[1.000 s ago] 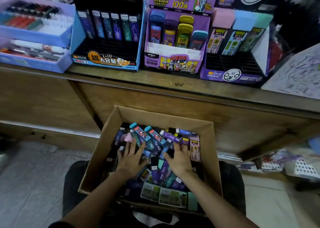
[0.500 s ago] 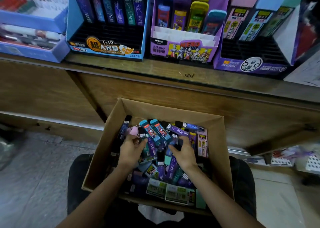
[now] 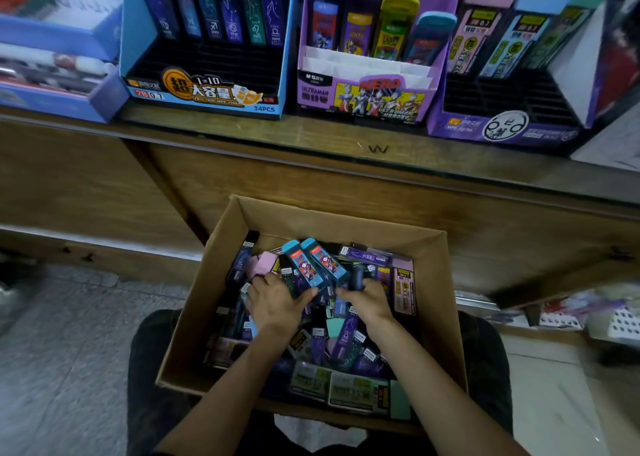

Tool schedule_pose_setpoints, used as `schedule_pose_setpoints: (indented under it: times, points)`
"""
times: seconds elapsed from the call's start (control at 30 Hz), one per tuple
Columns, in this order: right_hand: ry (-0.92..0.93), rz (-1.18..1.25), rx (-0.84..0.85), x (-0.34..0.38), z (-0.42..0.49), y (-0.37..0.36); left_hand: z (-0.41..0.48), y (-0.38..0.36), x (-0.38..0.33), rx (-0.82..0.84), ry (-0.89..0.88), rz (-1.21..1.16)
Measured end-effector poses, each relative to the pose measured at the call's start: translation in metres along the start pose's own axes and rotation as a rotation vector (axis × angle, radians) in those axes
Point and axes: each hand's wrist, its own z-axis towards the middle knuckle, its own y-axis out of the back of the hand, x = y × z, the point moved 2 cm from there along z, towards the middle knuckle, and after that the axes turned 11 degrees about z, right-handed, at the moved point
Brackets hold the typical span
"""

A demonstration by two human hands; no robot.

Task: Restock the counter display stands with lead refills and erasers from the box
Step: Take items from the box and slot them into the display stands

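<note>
As left hand (image 3: 277,305) grips refills (image 3: 306,265), box (image 3: 332,220) crowded

Head view (wide-angle) looks steeply down; box (image 3: 339,221) close.

Box (image 3: 341,221) sat on lap, before counter (image 3: 242,131). On counter stood left stand (image 3: 204,91), middle stand (image 3: 363,100), right stand (image 3: 485,128). Left hand (image 3: 277,305), right hand (image 3: 367,301) lay in box among refill packs (image 3: 313,265).
</note>
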Motion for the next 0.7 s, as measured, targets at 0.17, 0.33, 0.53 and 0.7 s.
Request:
schedule_pose_setpoints:
  times: [0.17,0.33,0.53,0.7]
  points:
    - [-0.099,0.047,0.088,0.000,-0.006,0.013,-0.005,0.005,0.000,0.110,-0.030,-0.006]
    - [-0.122,0.102,0.008,-0.003,-0.007,0.028,0.004,0.016,-0.001,0.297,-0.008,-0.047]
    - [-0.032,0.136,-0.042,-0.006,-0.015,0.041,0.002,0.016,-0.007,0.336,0.043,-0.115]
    - [0.042,0.119,0.008,-0.004,-0.024,0.053,-0.001,0.014,-0.021,0.261,0.113,-0.015]
